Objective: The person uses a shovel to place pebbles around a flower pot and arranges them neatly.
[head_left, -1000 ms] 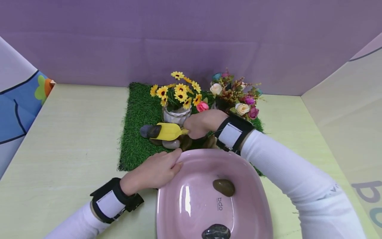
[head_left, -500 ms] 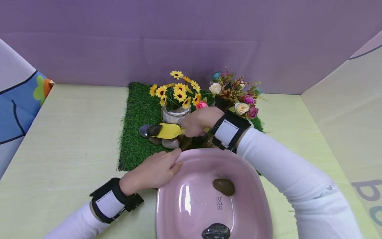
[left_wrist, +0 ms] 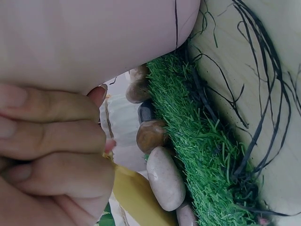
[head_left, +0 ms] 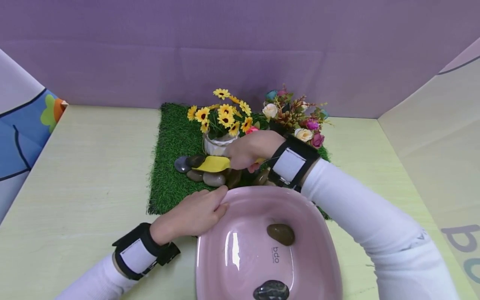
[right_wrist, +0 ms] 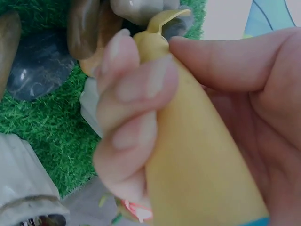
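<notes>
My right hand [head_left: 247, 151] grips the handle [right_wrist: 193, 141] of a small yellow shovel, its fingers curled round it. The shovel's blade [head_left: 213, 164] points left over a row of stones. A dark stone [head_left: 195, 161] is at the blade's front edge; whether it rests on the blade I cannot tell. Just left of it lies a blue-grey stone [head_left: 182, 164]. My left hand [head_left: 191, 214] holds the left far corner of a pink basin [head_left: 201, 260], fingers curled under its rim in the left wrist view. Inside the basin lie a brown stone [head_left: 281, 234] and a dark veined stone [head_left: 271, 290].
Green artificial turf [head_left: 168, 196] lies under the stones. Behind the blade stands a white pot [head_left: 213, 147] of yellow flowers [head_left: 226, 114]. A mixed bouquet [head_left: 296, 118] is right of it. A pale grey stone [head_left: 214, 179] sits just below the blade.
The shovel's blade has tilted and looks narrower, and the dark stone now covers less of it. My right hand has shifted slightly up. The left hand and basin hold still.
</notes>
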`<state>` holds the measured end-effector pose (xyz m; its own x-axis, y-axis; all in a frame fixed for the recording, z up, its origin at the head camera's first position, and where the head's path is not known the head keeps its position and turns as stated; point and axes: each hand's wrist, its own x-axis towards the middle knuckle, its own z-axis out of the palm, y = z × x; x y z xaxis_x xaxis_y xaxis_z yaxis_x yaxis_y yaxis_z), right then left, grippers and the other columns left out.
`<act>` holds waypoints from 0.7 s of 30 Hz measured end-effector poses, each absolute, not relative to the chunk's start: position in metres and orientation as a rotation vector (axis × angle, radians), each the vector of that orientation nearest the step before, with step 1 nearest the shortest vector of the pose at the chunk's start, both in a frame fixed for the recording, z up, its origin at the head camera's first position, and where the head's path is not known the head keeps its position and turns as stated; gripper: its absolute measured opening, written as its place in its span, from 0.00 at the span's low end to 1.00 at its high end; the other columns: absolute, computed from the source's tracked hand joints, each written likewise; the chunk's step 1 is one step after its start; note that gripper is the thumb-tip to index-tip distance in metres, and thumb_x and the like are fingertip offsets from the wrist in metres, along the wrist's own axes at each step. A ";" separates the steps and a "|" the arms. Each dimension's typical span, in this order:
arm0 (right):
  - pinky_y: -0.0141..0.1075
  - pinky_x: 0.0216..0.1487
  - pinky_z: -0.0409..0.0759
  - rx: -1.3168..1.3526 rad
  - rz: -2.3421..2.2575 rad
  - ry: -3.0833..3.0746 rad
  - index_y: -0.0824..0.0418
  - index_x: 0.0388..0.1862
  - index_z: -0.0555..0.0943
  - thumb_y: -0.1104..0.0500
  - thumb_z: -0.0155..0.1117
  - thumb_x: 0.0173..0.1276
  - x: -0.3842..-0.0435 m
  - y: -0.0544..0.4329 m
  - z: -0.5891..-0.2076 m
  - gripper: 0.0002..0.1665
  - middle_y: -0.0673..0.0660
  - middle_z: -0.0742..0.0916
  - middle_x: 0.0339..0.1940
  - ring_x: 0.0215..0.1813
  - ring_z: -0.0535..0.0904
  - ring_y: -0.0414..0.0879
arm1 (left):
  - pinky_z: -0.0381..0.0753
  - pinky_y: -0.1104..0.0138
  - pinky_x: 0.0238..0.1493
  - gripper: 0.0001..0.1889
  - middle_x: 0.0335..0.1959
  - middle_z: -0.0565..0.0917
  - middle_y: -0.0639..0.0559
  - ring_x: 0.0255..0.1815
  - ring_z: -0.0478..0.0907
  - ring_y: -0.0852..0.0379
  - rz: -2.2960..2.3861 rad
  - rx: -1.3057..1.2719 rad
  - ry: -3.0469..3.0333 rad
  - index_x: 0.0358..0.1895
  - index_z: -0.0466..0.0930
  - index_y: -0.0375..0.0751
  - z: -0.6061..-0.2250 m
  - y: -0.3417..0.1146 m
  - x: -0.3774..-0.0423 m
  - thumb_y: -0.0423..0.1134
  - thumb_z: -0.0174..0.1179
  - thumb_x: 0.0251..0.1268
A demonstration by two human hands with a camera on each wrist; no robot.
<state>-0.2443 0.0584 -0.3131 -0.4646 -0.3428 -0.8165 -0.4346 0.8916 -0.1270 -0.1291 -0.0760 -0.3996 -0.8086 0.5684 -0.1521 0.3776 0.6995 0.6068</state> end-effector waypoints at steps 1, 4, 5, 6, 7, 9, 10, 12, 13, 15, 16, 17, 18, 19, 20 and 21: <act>0.29 0.24 0.68 -0.539 0.109 2.102 0.56 0.60 0.66 0.58 0.41 0.70 -0.244 0.060 -0.312 0.20 0.55 0.76 0.43 0.20 0.68 0.39 | 0.68 0.69 0.19 0.05 0.18 0.68 0.54 0.17 0.67 0.62 0.818 0.741 2.579 0.34 0.64 0.46 -0.400 -0.076 -0.129 0.41 0.48 0.68; 0.29 0.23 0.67 -0.512 0.124 2.108 0.58 0.54 0.70 0.57 0.41 0.69 -0.243 0.064 -0.308 0.17 0.53 0.77 0.33 0.19 0.67 0.39 | 0.68 0.69 0.19 0.05 0.17 0.68 0.54 0.16 0.67 0.62 0.827 0.730 2.570 0.34 0.64 0.46 -0.399 -0.075 -0.129 0.41 0.47 0.68; 0.29 0.23 0.66 -0.512 0.133 2.107 0.59 0.52 0.71 0.57 0.41 0.69 -0.243 0.065 -0.308 0.17 0.53 0.77 0.29 0.19 0.67 0.39 | 0.68 0.69 0.18 0.05 0.17 0.68 0.54 0.16 0.67 0.62 0.829 0.729 2.567 0.34 0.64 0.46 -0.399 -0.075 -0.129 0.41 0.47 0.68; 0.29 0.23 0.66 -0.511 0.140 2.107 0.60 0.49 0.72 0.56 0.41 0.70 -0.243 0.066 -0.307 0.16 0.51 0.75 0.25 0.19 0.66 0.39 | 0.68 0.69 0.18 0.05 0.17 0.68 0.54 0.16 0.68 0.63 0.830 0.728 2.565 0.34 0.64 0.47 -0.399 -0.075 -0.129 0.41 0.47 0.68; 0.30 0.23 0.65 -0.513 0.146 2.106 0.60 0.47 0.73 0.56 0.40 0.70 -0.243 0.067 -0.307 0.16 0.50 0.74 0.22 0.19 0.66 0.39 | 0.68 0.69 0.18 0.05 0.17 0.68 0.55 0.16 0.68 0.63 0.830 0.725 2.566 0.34 0.64 0.47 -0.399 -0.075 -0.129 0.41 0.47 0.68; 0.30 0.24 0.65 -0.511 0.138 2.101 0.60 0.45 0.72 0.55 0.41 0.70 -0.242 0.069 -0.307 0.14 0.49 0.73 0.19 0.19 0.65 0.40 | 0.68 0.69 0.18 0.05 0.17 0.68 0.55 0.16 0.67 0.63 0.830 0.726 2.567 0.34 0.64 0.47 -0.399 -0.075 -0.129 0.41 0.47 0.68; 0.31 0.24 0.64 -0.516 0.132 2.098 0.59 0.45 0.71 0.54 0.41 0.71 -0.242 0.070 -0.306 0.13 0.49 0.72 0.18 0.19 0.65 0.40 | 0.68 0.69 0.18 0.05 0.17 0.68 0.55 0.16 0.68 0.63 0.831 0.729 2.567 0.34 0.64 0.47 -0.399 -0.075 -0.129 0.41 0.47 0.68; 0.31 0.24 0.63 -0.524 0.128 2.099 0.59 0.38 0.72 0.55 0.41 0.71 -0.243 0.073 -0.306 0.12 0.49 0.71 0.16 0.18 0.63 0.40 | 0.68 0.69 0.18 0.05 0.17 0.68 0.54 0.16 0.68 0.63 0.835 0.733 2.565 0.34 0.64 0.47 -0.399 -0.076 -0.129 0.41 0.47 0.68; 0.31 0.24 0.63 -0.537 0.118 2.096 0.59 0.35 0.72 0.56 0.41 0.71 -0.243 0.075 -0.305 0.11 0.49 0.71 0.16 0.18 0.62 0.41 | 0.68 0.69 0.18 0.05 0.17 0.69 0.54 0.16 0.68 0.63 0.837 0.734 2.565 0.34 0.64 0.46 -0.399 -0.076 -0.129 0.40 0.47 0.68; 0.32 0.24 0.63 -0.576 0.104 2.090 0.57 0.31 0.72 0.57 0.42 0.70 -0.245 0.079 -0.303 0.12 0.49 0.72 0.16 0.17 0.62 0.41 | 0.68 0.69 0.18 0.05 0.18 0.69 0.54 0.16 0.68 0.63 0.843 0.735 2.560 0.34 0.64 0.46 -0.399 -0.076 -0.129 0.40 0.47 0.68; 0.32 0.24 0.63 -0.604 0.103 2.088 0.57 0.30 0.73 0.57 0.42 0.70 -0.246 0.081 -0.302 0.13 0.49 0.72 0.17 0.17 0.62 0.41 | 0.69 0.69 0.18 0.05 0.18 0.69 0.54 0.16 0.68 0.63 0.847 0.734 2.555 0.34 0.64 0.46 -0.399 -0.076 -0.129 0.40 0.47 0.68; 0.32 0.25 0.64 -0.633 0.097 2.089 0.56 0.29 0.73 0.57 0.42 0.70 -0.246 0.083 -0.300 0.14 0.50 0.73 0.18 0.18 0.63 0.42 | 0.69 0.69 0.18 0.05 0.18 0.69 0.54 0.15 0.68 0.63 0.852 0.735 2.551 0.34 0.64 0.46 -0.399 -0.077 -0.129 0.40 0.47 0.68; 0.32 0.25 0.65 -0.664 0.086 2.089 0.56 0.30 0.75 0.57 0.42 0.71 -0.247 0.086 -0.298 0.14 0.50 0.75 0.20 0.19 0.65 0.42 | 0.69 0.70 0.17 0.05 0.18 0.69 0.54 0.15 0.68 0.63 0.855 0.738 2.551 0.34 0.64 0.46 -0.399 -0.077 -0.129 0.40 0.47 0.68; 0.32 0.27 0.67 -0.698 0.068 2.088 0.55 0.33 0.75 0.56 0.42 0.72 -0.248 0.089 -0.296 0.14 0.51 0.76 0.22 0.20 0.67 0.42 | 0.69 0.70 0.17 0.05 0.18 0.69 0.54 0.15 0.68 0.63 0.857 0.742 2.551 0.34 0.64 0.46 -0.399 -0.077 -0.129 0.40 0.47 0.68; 0.33 0.28 0.68 -0.732 0.050 2.091 0.55 0.35 0.76 0.55 0.42 0.73 -0.249 0.092 -0.293 0.13 0.52 0.77 0.24 0.22 0.67 0.42 | 0.68 0.70 0.17 0.05 0.18 0.69 0.54 0.15 0.68 0.63 0.859 0.745 2.550 0.33 0.64 0.46 -0.399 -0.077 -0.129 0.39 0.46 0.69; 0.33 0.29 0.68 -0.770 0.032 2.098 0.55 0.37 0.75 0.54 0.42 0.73 -0.249 0.095 -0.291 0.13 0.53 0.78 0.25 0.22 0.68 0.43 | 0.68 0.70 0.17 0.05 0.17 0.68 0.54 0.15 0.68 0.63 0.862 0.749 2.549 0.33 0.64 0.46 -0.399 -0.077 -0.129 0.39 0.46 0.69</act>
<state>-0.2495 0.0949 -0.2910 -0.4243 -0.5118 -0.7471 -0.5343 0.8076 -0.2498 -0.1288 -0.0772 -0.3991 -0.8005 0.5800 -0.1510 0.3695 0.6759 0.6377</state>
